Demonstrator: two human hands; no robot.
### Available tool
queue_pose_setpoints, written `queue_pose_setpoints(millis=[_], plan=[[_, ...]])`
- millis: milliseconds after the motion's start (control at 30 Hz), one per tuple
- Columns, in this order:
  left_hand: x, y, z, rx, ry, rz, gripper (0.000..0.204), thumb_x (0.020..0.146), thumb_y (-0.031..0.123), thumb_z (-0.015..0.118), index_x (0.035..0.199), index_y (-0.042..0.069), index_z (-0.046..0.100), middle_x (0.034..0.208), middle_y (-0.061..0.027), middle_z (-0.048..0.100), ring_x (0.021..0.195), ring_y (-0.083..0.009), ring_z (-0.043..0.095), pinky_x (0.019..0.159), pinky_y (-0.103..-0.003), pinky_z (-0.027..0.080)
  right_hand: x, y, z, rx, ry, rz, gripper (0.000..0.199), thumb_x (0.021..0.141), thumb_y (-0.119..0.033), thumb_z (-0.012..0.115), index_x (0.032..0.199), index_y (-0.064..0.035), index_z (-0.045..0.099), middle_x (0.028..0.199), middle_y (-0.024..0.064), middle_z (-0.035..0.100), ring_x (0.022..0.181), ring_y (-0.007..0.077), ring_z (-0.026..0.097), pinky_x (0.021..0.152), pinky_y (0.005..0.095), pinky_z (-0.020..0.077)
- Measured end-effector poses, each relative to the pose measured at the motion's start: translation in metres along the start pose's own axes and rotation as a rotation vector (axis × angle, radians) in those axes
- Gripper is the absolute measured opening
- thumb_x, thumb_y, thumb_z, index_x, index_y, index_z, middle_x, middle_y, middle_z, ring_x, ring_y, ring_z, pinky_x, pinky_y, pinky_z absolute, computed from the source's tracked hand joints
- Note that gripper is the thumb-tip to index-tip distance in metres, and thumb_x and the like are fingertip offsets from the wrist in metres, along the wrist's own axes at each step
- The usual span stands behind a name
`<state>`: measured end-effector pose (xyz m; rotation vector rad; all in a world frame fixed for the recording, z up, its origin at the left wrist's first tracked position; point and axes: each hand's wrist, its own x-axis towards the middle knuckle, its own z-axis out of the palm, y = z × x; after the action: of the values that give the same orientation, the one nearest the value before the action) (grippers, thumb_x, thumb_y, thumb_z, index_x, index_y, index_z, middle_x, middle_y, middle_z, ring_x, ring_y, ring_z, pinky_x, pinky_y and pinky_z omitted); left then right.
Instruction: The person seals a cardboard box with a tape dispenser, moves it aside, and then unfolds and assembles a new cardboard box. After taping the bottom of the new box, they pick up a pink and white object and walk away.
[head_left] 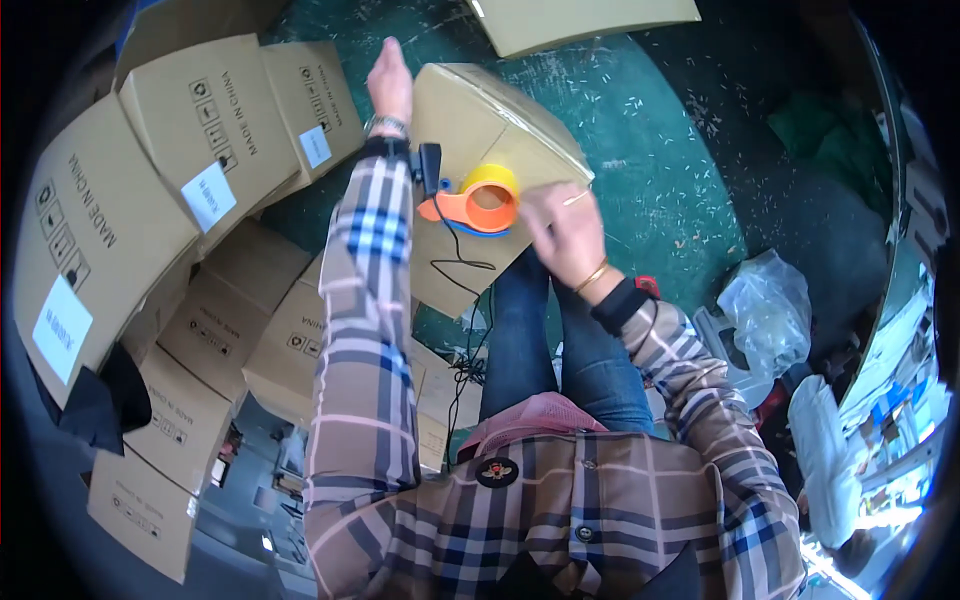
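A closed brown carton (455, 115) stands on the green surface in front of me. My left hand (391, 82) lies along its left side, fingers stretched out together, holding nothing that I can see. On the carton's near part rests an orange tape dispenser (458, 208) with a yellow roll of tape (490, 178). My right hand (568, 236) is just right of the dispenser, its fingers bent toward it and smeared by motion. Whether they touch the dispenser or hold anything is unclear. A black device (428, 168) with a cable sits by my left wrist.
Printed brown cartons (190, 130) are stacked along the left. Another carton (590, 18) lies at the far edge of the green surface (660, 170), which is strewn with white scraps. A clear plastic bag (768, 310) sits at the right. Black cables (465, 365) hang beside my legs.
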<state>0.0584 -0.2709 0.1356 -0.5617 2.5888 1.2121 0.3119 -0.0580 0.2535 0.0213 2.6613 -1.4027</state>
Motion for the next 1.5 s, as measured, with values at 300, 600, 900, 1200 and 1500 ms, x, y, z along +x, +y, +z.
queue_pose_setpoints(millis=[300,600,900,1200,1500], plan=[[-0.21,-0.069,-0.215,-0.349,0.212,-0.181,0.04,0.106,0.025,0.053,0.127,-0.008,0.062,0.125,-0.0159,0.069,0.118,-0.0205,0.064,0.106,-0.034,0.045,0.003,-0.013,0.068,-0.447,-0.156,-0.235,0.038,0.086,-0.03,0.071,0.115,-0.0067,0.062,0.105,0.0089,0.069,0.098,0.0297,0.066,0.11,0.0484,0.0378],[-0.261,-0.061,-0.197,-0.467,-0.198,-0.084,0.035,0.102,0.016,0.059,0.131,-0.003,0.062,0.13,-0.01,0.066,0.126,-0.017,0.058,0.11,-0.032,0.041,-0.038,-0.058,0.042,-0.239,-0.354,-0.25,0.032,0.087,-0.027,0.074,0.107,-0.0043,0.064,0.086,0.0099,0.066,0.093,0.0285,0.066,0.111,0.0545,0.0325],[-0.271,-0.139,-0.254,-0.791,-1.056,-0.331,0.026,0.098,0.013,0.065,0.119,-0.002,0.069,0.114,-0.0063,0.071,0.108,-0.0121,0.064,0.098,-0.027,0.048,-0.116,-0.141,0.065,0.214,-0.557,-0.078,0.02,0.088,-0.023,0.078,0.091,-0.0047,0.069,0.088,0.0083,0.069,0.098,0.0276,0.063,0.113,0.0509,0.0259],[-0.302,-0.183,-0.291,-0.675,-0.584,-0.169,0.019,0.096,0.013,0.069,0.1,-0.004,0.075,0.094,-0.0051,0.076,0.089,-0.0103,0.069,0.083,-0.024,0.054,-0.161,-0.2,0.137,0.181,-0.317,0.129,0.031,0.085,-0.033,0.079,0.088,-0.0035,0.071,0.081,0.0114,0.067,0.104,0.0306,0.06,0.106,0.0455,0.0365],[-0.164,-0.269,-0.306,-0.386,-0.232,-0.076,0.019,0.094,0.015,0.072,0.103,-0.001,0.077,0.093,-0.0054,0.077,0.086,-0.0103,0.069,0.086,-0.025,0.052,-0.146,-0.187,0.227,0.03,-0.418,0.278,0.036,0.086,-0.037,0.078,0.085,-0.0016,0.072,0.079,0.0138,0.07,0.083,0.024,0.066,0.09,0.0402,0.0478]])
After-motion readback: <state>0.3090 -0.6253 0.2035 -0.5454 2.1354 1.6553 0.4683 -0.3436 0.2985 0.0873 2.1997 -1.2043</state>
